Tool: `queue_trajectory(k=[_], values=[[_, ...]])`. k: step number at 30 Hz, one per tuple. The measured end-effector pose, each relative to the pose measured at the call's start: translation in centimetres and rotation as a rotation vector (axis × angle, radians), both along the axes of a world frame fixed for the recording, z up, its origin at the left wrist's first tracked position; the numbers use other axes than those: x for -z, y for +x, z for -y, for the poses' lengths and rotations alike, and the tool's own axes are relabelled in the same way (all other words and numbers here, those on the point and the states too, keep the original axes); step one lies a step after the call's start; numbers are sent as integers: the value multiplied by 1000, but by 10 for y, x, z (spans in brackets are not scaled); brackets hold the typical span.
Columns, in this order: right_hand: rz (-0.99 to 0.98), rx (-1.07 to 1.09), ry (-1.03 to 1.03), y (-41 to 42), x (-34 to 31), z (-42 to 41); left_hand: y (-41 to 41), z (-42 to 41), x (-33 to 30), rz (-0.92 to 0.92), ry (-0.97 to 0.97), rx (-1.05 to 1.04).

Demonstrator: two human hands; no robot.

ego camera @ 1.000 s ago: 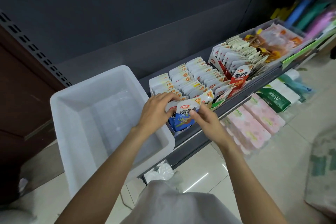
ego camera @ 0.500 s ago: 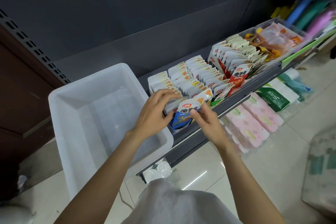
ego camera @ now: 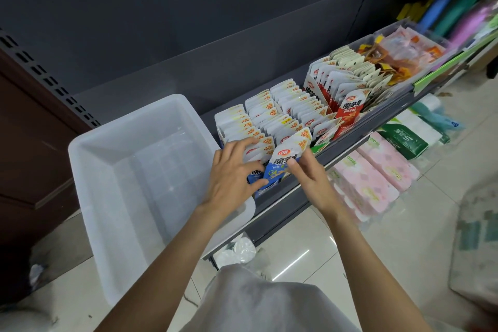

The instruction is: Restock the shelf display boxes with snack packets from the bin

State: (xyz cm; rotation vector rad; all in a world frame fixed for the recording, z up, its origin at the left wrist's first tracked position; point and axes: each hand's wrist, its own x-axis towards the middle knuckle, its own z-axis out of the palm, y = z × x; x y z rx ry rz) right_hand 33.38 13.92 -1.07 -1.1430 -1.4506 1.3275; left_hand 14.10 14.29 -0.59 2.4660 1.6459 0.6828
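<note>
My left hand (ego camera: 231, 172) is down at the front of the blue box (ego camera: 256, 183), fingers curled loosely around the front packets there, thumb tucked under near the box edge. My right hand (ego camera: 307, 172) pinches the lower side of the blue packet (ego camera: 283, 164), thumb and fingertips closed on its edge. The packet stands upright at the very front of its row, just ahead of the packed white tops behind it.

The bin (ego camera: 116, 170) sits on the shelf (ego camera: 336, 153) just beside the box, to my left, and I see no packets in it, only its clear floor. So I'd say the carrying is finished and this is the tidy-up step: seating the last packet and squaring the row.

Next, I reckon, I push this packet down and back until it sits flush with its neighbours, left hand steadying the stack so nothing tips forward over the shelf lip. It wants a gentle press; the row looks tight and the packets are slippery film, so one could pop out.

Further along, the red box (ego camera: 347, 113) is full as well, and a clear tray (ego camera: 409, 43) of orange snacks sits beyond it. Tissue packs (ego camera: 372, 178) lie on the level below.
</note>
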Motion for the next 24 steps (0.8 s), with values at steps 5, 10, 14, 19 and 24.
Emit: queue_trajectory(k=[5,10,14,19,24], values=[[152,-26,9,4,11,0,0,-1,3,37,34,-37],[703,146,246,-1,40,-5,0,4,6,78,52,-52],[616,172,225,-6,42,-9,-3,9,8,121,71,-63],[679,125,299,-4,40,-9,-4,15,15,87,12,-112],[695,172,292,-11,41,-5,-9,16,13,106,52,-142]])
